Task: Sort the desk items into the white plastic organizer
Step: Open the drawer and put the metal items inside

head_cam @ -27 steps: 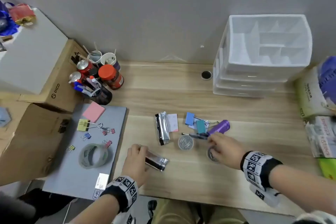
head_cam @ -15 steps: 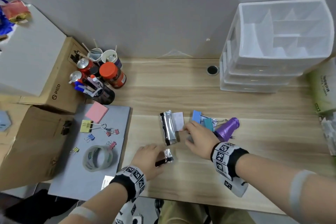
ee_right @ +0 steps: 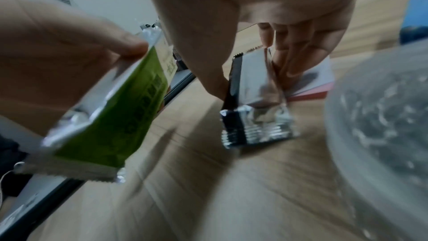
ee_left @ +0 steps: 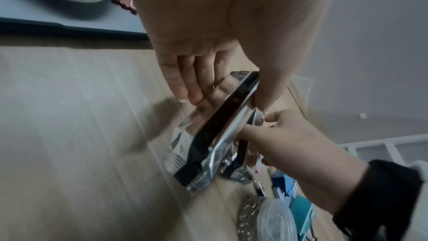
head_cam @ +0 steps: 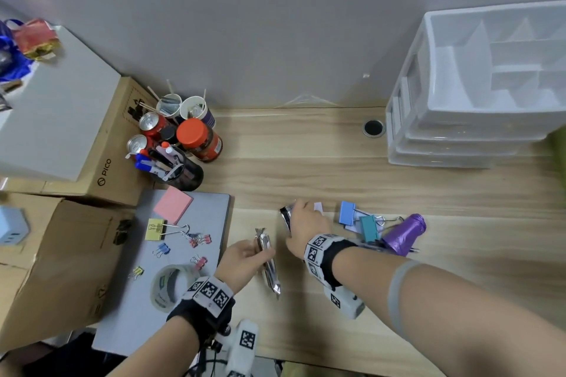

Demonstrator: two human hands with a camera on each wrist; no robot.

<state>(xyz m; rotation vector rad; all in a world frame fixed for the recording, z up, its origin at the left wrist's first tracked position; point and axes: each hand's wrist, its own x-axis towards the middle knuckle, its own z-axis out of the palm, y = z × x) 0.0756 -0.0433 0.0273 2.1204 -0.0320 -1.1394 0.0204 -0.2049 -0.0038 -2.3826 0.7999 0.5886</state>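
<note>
**A:** What has changed in the last second?

**B:** The left hand (head_cam: 245, 257), lower centre of the head view, has lifted its long silver foil sachet with the green printed face (head_cam: 267, 260) off the wooden worktop (head_cam: 306, 162); fingers and thumb pinch it along its sides. The right hand (head_cam: 306, 223) has left the purple roll (head_cam: 404, 234) and the blue binder clip (head_cam: 347, 213) at centre right and crossed to the second silver foil sachet with a black stripe (ee_right: 252, 94).

**A:** Is that one gripped?

**B:** Thumb and fingers close on its edges, but its lower end looks to be still on the worktop.

**A:** And the task?

**B:** Both sachets seem about to travel together. The white plastic organizer with open compartments (head_cam: 477, 119) stands in the upper right, well apart, and looks empty.
</note>
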